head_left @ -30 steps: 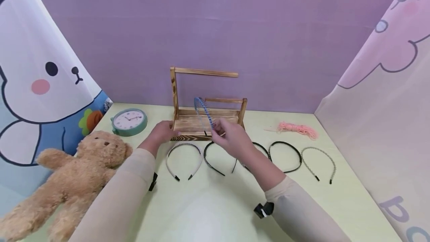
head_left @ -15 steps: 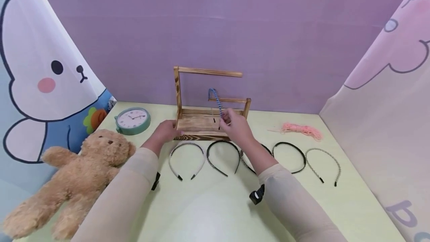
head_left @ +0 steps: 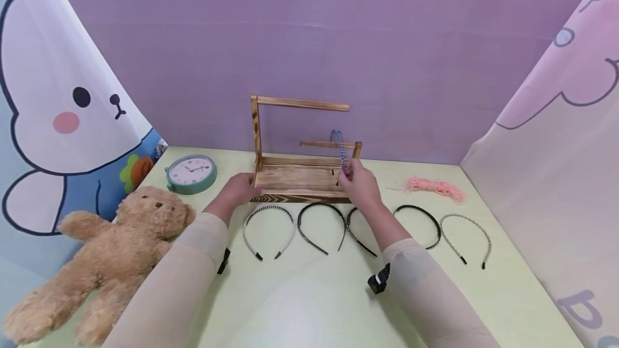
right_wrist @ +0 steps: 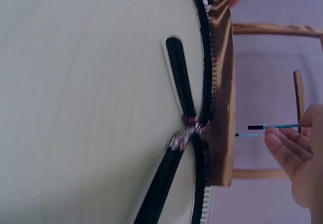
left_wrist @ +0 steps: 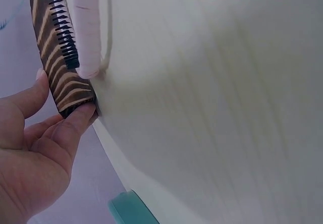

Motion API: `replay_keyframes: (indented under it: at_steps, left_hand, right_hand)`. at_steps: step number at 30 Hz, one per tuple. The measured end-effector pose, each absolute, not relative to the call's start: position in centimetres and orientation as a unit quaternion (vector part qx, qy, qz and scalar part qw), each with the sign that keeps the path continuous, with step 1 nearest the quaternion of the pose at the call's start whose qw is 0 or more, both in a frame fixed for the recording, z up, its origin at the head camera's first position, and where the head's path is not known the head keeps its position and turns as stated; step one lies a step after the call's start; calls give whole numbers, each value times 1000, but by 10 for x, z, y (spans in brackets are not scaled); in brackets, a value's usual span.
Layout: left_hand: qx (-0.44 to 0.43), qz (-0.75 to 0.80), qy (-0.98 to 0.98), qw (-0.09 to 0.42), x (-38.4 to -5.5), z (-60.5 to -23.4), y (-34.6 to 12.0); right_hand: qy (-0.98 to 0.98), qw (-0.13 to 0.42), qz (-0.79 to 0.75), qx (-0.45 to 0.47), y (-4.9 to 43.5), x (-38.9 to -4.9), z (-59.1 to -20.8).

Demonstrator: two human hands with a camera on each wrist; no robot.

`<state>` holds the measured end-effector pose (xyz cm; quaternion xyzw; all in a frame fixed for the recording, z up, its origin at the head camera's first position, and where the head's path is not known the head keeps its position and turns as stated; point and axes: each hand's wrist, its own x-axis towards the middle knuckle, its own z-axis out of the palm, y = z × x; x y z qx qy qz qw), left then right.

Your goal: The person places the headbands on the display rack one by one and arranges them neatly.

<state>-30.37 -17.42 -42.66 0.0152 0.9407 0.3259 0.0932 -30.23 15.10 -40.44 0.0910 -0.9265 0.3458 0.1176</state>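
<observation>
Blue headband (head_left: 342, 147) arcs above R hand (head_left: 361, 184), pinched nr tip.

Room beneath upper bar (head_left: 302, 104) of rack (head_left: 297, 178), 5 headbands (head_left: 321, 203) in front

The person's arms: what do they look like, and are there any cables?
The left sleeve and right sleeve are pale beige, ending short of the wrists. A small black piece shows beside the left one, and a black block with a pale patch beside the right. The left hand and right hand wear no gloves. No cables show.
</observation>
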Motion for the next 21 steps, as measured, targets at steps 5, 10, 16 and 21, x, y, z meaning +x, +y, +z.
replay_keyframes:
  at_steps: [5,10,16,21]
  left_hand:
    - [8,335,937,99,-304,-428,-175]
    - [8,338,936,101,-305,-430,-176]
    - [8,336,936,103,-306,-431,-175]
    - [13,333,938,96,-305,-428,-175]
  right_hand:
    - [-936,112,327,59,161,-307,-410]
    - [-946,103,307,31,167,-310,-416]
    - [-947,92,309,19,172,-312,-418]
    - [-947,80,311,27,174,-311,-416]
